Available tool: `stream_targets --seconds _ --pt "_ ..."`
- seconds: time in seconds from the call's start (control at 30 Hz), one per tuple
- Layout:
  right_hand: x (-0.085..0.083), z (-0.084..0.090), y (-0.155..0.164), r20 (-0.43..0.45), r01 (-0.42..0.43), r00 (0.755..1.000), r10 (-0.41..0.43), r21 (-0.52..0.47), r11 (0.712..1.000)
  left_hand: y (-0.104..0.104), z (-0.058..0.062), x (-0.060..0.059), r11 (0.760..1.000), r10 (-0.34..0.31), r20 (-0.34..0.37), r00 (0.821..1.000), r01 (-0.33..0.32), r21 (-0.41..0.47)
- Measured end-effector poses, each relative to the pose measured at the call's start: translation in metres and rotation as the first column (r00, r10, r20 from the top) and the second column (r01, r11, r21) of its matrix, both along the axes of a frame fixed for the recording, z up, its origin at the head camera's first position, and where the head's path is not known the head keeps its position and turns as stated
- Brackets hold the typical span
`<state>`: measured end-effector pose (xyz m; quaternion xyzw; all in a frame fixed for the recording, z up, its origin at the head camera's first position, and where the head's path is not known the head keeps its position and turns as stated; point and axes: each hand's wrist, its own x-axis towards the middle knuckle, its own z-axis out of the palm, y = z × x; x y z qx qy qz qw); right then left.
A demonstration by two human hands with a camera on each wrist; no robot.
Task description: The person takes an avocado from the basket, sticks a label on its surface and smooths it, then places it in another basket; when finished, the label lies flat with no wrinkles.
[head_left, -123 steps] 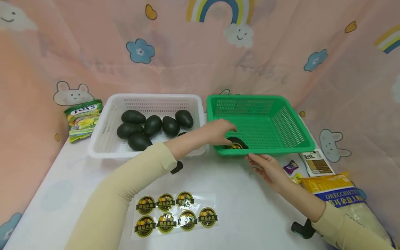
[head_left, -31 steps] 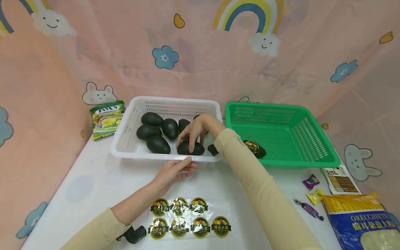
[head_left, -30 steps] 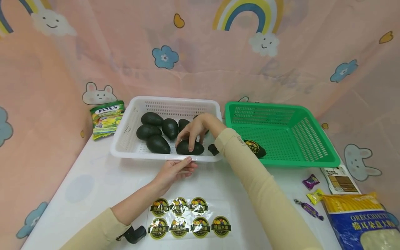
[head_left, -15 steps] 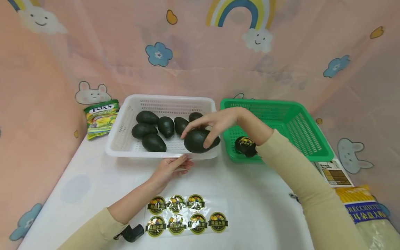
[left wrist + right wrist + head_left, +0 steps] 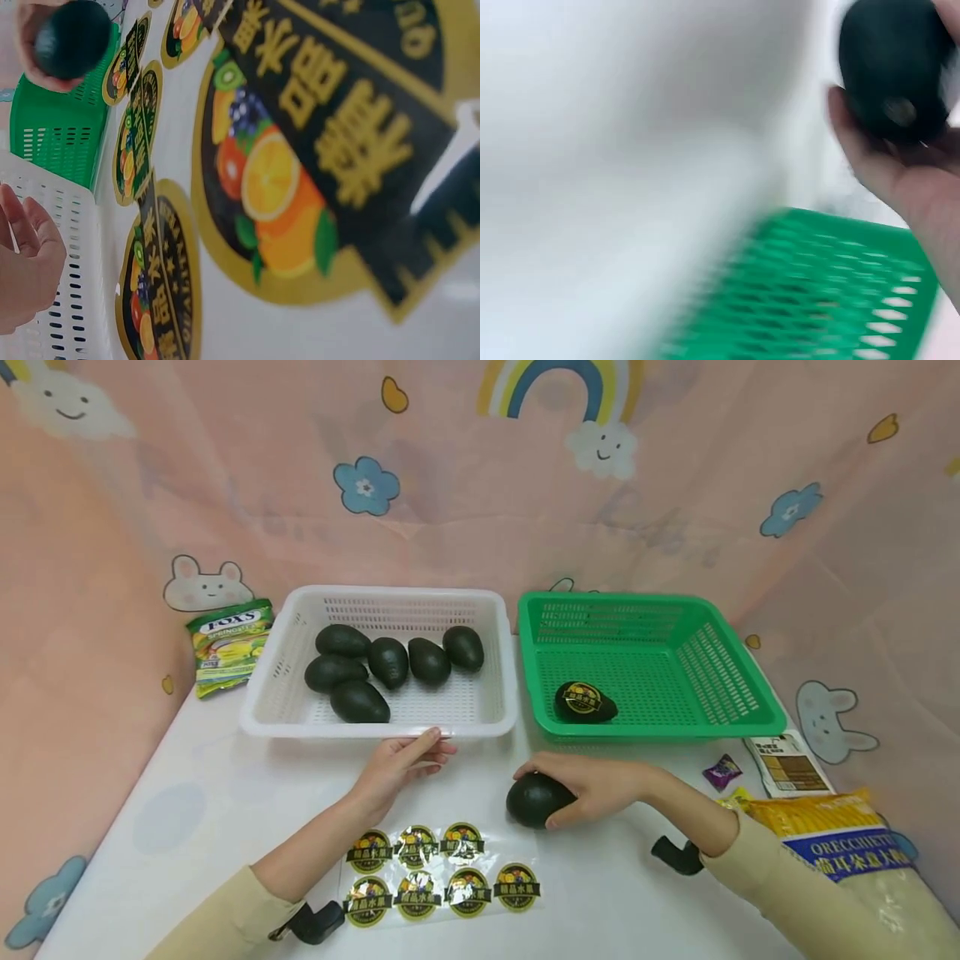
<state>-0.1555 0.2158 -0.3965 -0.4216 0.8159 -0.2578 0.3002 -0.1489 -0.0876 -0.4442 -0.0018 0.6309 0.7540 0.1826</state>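
A dark green avocado point(image 5: 537, 799) is in my right hand point(image 5: 592, 787), whose thumb and fingers grip it above the table, in front of the gap between the baskets. In the right wrist view the avocado point(image 5: 896, 67) sits between thumb and fingers. My left hand point(image 5: 401, 768) has its thumb at the front rim of the white basket point(image 5: 375, 731), with relaxed fingers just below it. Several avocados point(image 5: 388, 663) lie in that basket. One avocado point(image 5: 585, 703) with a round gold-and-black label rests in the green basket point(image 5: 720, 729). A clear sheet of round fruit stickers point(image 5: 468, 892) lies in front.
A green candy bag point(image 5: 228, 647) stands left of the white basket. At the right lie a purple wrapped sweet point(image 5: 722, 772), a white-and-brown packet point(image 5: 787, 764) and a large pasta bag point(image 5: 847, 843). A printed pink cloth point(image 5: 465, 527) hangs behind the baskets.
My right hand has picked an avocado from the white basket, lifted it over the front rim and brought it toward me, right of the sticker sheet. My left hand stays at the rim.
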Motion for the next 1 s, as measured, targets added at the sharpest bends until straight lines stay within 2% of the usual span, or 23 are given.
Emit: stream_targets --seconds 0.1,0.23,0.3,0.37,0.4,0.43,0.47,0.5,0.57,0.6,0.63,0.67,0.7,0.77,0.87,0.93,1.0 --pt "0.005 -0.021 0.007 -0.048 0.077 0.996 -0.079 -0.046 0.996 0.000 0.001 0.000 1.000 0.006 0.002 1.000 -0.006 -0.003" --pt "0.009 -0.034 0.013 -0.052 0.141 0.988 -0.145 -0.068 0.988 0.000 0.001 0.001 1.000 0.008 0.002 1.000 -0.008 -0.012" --pt "0.009 -0.037 0.014 -0.045 0.148 0.987 -0.152 -0.069 0.987 0.000 0.000 0.003 0.998 -0.026 -0.014 1.000 0.025 -0.054" --pt "0.009 -0.038 0.014 -0.044 0.147 0.988 -0.150 -0.069 0.987 -0.001 -0.002 0.010 0.983 -0.109 -0.051 0.993 0.100 -0.151" --pt "0.009 -0.038 0.014 -0.045 0.148 0.988 -0.151 -0.065 0.987 -0.002 -0.003 0.014 0.959 -0.173 -0.083 0.981 0.149 -0.241" --pt "0.010 -0.039 0.014 -0.049 0.149 0.987 -0.152 -0.061 0.987 -0.003 -0.005 0.020 0.919 -0.247 -0.118 0.962 0.195 -0.342" --pt "0.010 -0.039 0.014 -0.053 0.153 0.986 -0.156 -0.057 0.987 -0.005 -0.006 0.026 0.860 -0.330 -0.153 0.931 0.230 -0.455" --pt "0.010 -0.039 0.014 -0.056 0.157 0.985 -0.161 -0.055 0.986 -0.007 -0.008 0.032 0.788 -0.408 -0.181 0.895 0.245 -0.565" --pt "0.010 -0.038 0.014 -0.066 0.164 0.984 -0.168 -0.052 0.985 -0.010 -0.010 0.043 0.645 -0.530 -0.227 0.817 0.215 -0.733" --pt "0.010 -0.037 0.014 -0.070 0.165 0.983 -0.169 -0.054 0.985 -0.010 -0.011 0.047 0.588 -0.573 -0.242 0.783 0.187 -0.787" --pt "0.010 -0.036 0.014 -0.075 0.163 0.983 -0.168 -0.059 0.985 -0.011 -0.012 0.051 0.552 -0.603 -0.255 0.756 0.164 -0.817" --pt "0.011 -0.035 0.014 -0.081 0.162 0.983 -0.167 -0.066 0.985 -0.011 -0.012 0.053 0.527 -0.623 -0.268 0.735 0.142 -0.838" --pt "0.011 -0.034 0.013 -0.090 0.158 0.982 -0.164 -0.073 0.985 -0.011 -0.013 0.055 0.522 -0.632 -0.282 0.722 0.127 -0.844" --pt "0.011 -0.033 0.011 -0.120 0.146 0.980 -0.156 -0.087 0.985 -0.010 -0.014 0.056 0.532 -0.640 -0.310 0.703 0.115 -0.839" --pt "0.012 -0.032 0.005 -0.207 0.124 0.967 -0.149 -0.129 0.984 -0.009 -0.017 0.054 0.567 -0.636 -0.326 0.699 0.137 -0.812" --pt "0.015 -0.031 -0.001 -0.309 0.089 0.940 -0.148 -0.197 0.976 -0.009 -0.019 0.052 0.594 -0.636 -0.323 0.701 0.177 -0.785" --pt "0.020 -0.031 -0.009 -0.437 0.027 0.886 -0.157 -0.289 0.957 -0.010 -0.019 0.050 0.622 -0.634 -0.322 0.703 0.216 -0.752"
